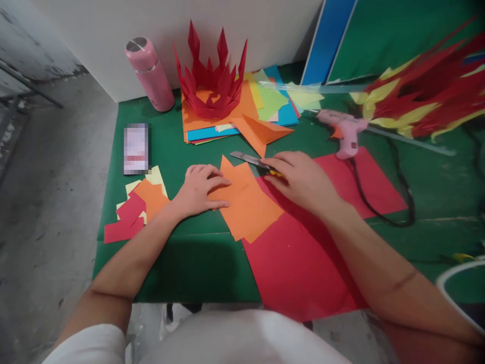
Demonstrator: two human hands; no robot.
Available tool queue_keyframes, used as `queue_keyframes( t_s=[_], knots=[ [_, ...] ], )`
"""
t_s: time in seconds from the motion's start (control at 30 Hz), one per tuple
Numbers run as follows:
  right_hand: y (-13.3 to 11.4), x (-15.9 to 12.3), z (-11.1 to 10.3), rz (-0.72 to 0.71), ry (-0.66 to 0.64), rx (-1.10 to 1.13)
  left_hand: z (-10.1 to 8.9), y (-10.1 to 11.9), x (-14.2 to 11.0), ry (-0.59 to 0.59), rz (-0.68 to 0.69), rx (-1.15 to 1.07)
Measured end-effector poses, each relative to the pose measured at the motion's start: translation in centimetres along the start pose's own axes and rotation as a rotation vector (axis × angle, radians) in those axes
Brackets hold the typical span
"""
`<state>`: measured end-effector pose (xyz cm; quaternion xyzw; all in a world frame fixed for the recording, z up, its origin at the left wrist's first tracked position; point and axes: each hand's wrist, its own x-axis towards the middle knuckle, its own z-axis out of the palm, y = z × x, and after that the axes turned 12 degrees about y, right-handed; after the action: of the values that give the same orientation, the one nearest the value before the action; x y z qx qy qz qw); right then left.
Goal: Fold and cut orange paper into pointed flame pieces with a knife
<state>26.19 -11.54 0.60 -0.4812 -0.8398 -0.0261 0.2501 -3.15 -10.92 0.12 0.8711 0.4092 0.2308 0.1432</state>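
Observation:
My right hand (301,177) grips a utility knife (250,158) with a yellow part showing near my fingers. Its blade points left, over the top edge of some orange paper (248,205). These orange pieces overlap, with pointed tips at the top. On their left edge rests my left hand (202,189), fingers apart and touching the paper. Beneath the orange pieces, a large red sheet (303,268) extends to the table's front edge. Just above the blade lies a folded orange paper shape (263,134).
A red paper crown (212,96) stands on stacked coloured paper at the back. Nearby are a pink bottle (153,76), a phone (135,149), paper scraps (132,207), and a pink glue gun (344,129) with a black cord. Red-yellow flame-shaped paper (424,96) occupies the right.

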Motion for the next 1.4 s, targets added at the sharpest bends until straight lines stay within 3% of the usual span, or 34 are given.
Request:
queue_keyframes(
  t_s=[0.23,0.37,0.47,0.63,1.03,1.4],
  knots=[
    [-0.1,-0.2,0.2,0.152,0.008,-0.002,0.3,-0.1,-0.2,0.032,-0.021,-0.016],
    [0.0,-0.4,-0.2,0.221,0.087,-0.015,0.3,0.1,-0.3,0.032,-0.042,-0.021],
    [0.1,-0.3,-0.4,0.129,0.117,0.063,0.3,0.1,-0.4,0.052,-0.014,-0.011],
    [0.4,-0.2,0.0,0.002,0.052,0.144,0.2,0.2,-0.4,0.048,0.032,0.011],
    [0.8,0.0,0.3,-0.073,-0.029,0.209,-0.1,0.2,0.1,-0.043,0.139,-0.074],
    [1.3,0.1,-0.2,-0.095,-0.053,0.211,0.5,0.8,0.1,-0.045,0.061,-0.013]
  ],
)
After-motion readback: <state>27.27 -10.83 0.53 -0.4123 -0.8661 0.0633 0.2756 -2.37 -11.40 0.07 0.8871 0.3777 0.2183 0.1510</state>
